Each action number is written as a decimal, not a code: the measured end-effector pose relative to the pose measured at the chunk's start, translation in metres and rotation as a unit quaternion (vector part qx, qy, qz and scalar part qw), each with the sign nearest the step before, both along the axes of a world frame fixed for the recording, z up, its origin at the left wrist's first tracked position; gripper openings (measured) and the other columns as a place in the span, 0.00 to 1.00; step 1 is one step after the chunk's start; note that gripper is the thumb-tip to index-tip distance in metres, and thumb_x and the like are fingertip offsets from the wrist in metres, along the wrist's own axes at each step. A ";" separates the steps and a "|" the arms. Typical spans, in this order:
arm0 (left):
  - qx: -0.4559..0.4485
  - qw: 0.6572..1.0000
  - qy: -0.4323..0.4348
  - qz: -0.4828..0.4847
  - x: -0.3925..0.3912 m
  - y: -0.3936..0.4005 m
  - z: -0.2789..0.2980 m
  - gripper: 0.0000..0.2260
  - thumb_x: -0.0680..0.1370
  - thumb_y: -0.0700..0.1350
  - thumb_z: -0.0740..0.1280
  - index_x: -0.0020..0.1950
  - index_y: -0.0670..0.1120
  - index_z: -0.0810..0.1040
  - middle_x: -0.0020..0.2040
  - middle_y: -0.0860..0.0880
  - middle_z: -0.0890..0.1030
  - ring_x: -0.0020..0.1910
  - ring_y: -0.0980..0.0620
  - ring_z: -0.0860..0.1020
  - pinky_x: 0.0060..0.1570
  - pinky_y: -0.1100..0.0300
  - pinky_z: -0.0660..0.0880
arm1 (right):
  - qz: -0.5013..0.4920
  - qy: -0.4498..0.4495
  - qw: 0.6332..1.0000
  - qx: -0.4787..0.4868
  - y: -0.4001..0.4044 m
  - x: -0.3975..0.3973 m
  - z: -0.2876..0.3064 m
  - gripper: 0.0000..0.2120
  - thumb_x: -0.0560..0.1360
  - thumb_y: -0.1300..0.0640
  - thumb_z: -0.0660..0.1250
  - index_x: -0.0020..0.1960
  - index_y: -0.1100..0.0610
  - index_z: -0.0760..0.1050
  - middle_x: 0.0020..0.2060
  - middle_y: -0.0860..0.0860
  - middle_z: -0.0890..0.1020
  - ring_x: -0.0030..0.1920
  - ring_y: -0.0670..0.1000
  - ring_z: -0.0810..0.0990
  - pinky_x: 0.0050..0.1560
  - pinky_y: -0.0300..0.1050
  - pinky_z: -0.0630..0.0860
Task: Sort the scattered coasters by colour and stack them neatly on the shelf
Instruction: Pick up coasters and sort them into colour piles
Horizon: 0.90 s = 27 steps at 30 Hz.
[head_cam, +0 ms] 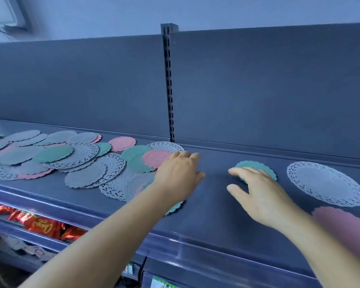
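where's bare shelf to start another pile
Bare shelf lies between the left hand and right hand, and behind the green coaster toward the back lip. Left of the left hand, overlapping scattered coasters crowd it.

A dark blue-grey shop shelf [212, 206] runs across the room from left to right, its back panels [81, 86] rising tall behind it. A slotted metal upright [169, 84] splits the two panels near the middle. Above them the far wall [112, 13] is pale, washed in cool bluish light, and a framed pane [4, 12] shows blurred at the far left corner. Down on the near left, a lower shelf holds red foil packets [44, 225].
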<state>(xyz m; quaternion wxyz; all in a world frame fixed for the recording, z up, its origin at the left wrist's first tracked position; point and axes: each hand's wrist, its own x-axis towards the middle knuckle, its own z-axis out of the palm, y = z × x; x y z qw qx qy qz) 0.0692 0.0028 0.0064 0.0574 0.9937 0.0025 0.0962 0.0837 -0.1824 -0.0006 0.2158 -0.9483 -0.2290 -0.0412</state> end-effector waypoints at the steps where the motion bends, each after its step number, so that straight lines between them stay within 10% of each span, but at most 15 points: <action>1: -0.008 1.000 0.001 0.009 -0.005 0.014 0.001 0.21 0.80 0.54 0.59 0.71 0.47 0.65 0.64 0.47 0.73 0.65 0.45 0.67 0.60 0.54 0.67 | 0.008 0.003 1.000 0.009 0.012 -0.001 0.001 0.21 0.79 0.48 0.57 0.71 0.48 0.64 0.69 0.42 0.69 0.69 0.47 0.64 0.64 0.40 0.62; 13: -0.027 0.997 0.076 -0.002 0.023 0.129 -0.016 0.15 0.81 0.52 0.54 0.61 0.46 0.72 0.62 0.45 0.74 0.61 0.42 0.71 0.61 0.50 0.70 | 0.013 0.091 0.996 -0.017 0.131 -0.010 -0.009 0.30 0.75 0.43 0.62 0.73 0.49 0.60 0.70 0.45 0.68 0.71 0.49 0.62 0.68 0.46 0.64; 27: -0.044 0.994 0.097 -0.024 0.053 0.144 -0.023 0.26 0.77 0.58 0.61 0.72 0.49 0.63 0.69 0.43 0.68 0.69 0.40 0.63 0.67 0.47 0.60 | -0.125 0.126 0.984 0.009 0.150 -0.017 -0.009 0.19 0.70 0.48 0.71 0.59 0.46 0.72 0.50 0.45 0.70 0.48 0.48 0.71 0.45 0.40 0.66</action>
